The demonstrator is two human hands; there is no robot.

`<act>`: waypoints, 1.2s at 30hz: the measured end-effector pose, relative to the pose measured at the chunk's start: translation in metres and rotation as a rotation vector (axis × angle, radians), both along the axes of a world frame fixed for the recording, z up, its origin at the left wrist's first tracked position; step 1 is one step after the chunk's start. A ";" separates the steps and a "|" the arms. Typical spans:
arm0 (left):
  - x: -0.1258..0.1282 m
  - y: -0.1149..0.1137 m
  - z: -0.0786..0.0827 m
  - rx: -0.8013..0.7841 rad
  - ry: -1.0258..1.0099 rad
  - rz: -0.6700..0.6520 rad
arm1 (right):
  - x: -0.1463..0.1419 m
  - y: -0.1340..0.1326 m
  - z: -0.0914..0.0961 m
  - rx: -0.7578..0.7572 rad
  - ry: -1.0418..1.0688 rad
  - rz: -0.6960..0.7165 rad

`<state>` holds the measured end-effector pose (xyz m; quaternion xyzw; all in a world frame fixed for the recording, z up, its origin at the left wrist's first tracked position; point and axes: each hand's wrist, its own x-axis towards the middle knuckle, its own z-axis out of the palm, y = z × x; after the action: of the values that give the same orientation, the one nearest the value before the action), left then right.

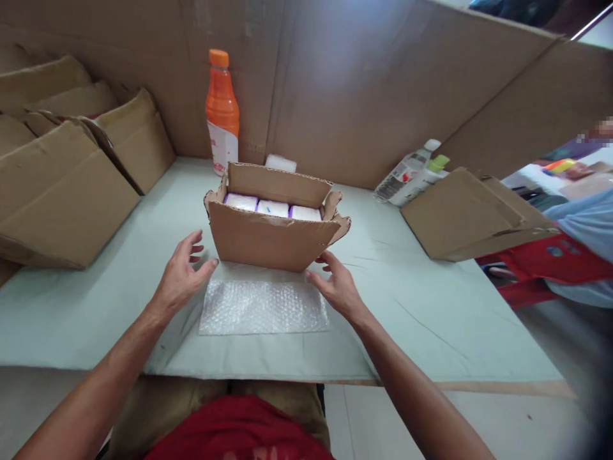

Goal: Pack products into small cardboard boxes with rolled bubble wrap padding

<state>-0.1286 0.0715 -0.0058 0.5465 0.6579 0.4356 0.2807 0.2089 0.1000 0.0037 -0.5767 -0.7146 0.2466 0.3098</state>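
An open cardboard box (268, 246) stands upright on the table with its flaps raised. Inside it, white packs (272, 209) with purple edges sit in a row. My left hand (184, 271) is open just left of the box's near corner, thumb and fingers apart, with a gap to the cardboard. At the lower right corner is my right hand (338, 284), its thumb and fingers spread apart; whether the fingertips touch the box I cannot tell. A flat sheet of bubble wrap (263, 310) lies between the two hands, in front of the box.
An orange drink bottle (223, 115) and a small white block (281, 163) stand behind the box. Cardboard boxes (62, 191) crowd the left side. On the right are a clear bottle (407, 171), a green-capped bottle (421, 182) and another carton (469, 214). A person in blue (587, 223) is beyond.
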 end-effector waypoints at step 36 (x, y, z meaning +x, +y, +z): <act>0.013 -0.064 -0.026 0.156 0.381 -0.675 | 0.054 -0.104 -0.042 0.209 -0.392 0.018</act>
<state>-0.1155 0.0079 -0.0319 0.8229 0.4464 0.2581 0.2388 0.2629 -0.0042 -0.0380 -0.5718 -0.7881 0.0571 0.2206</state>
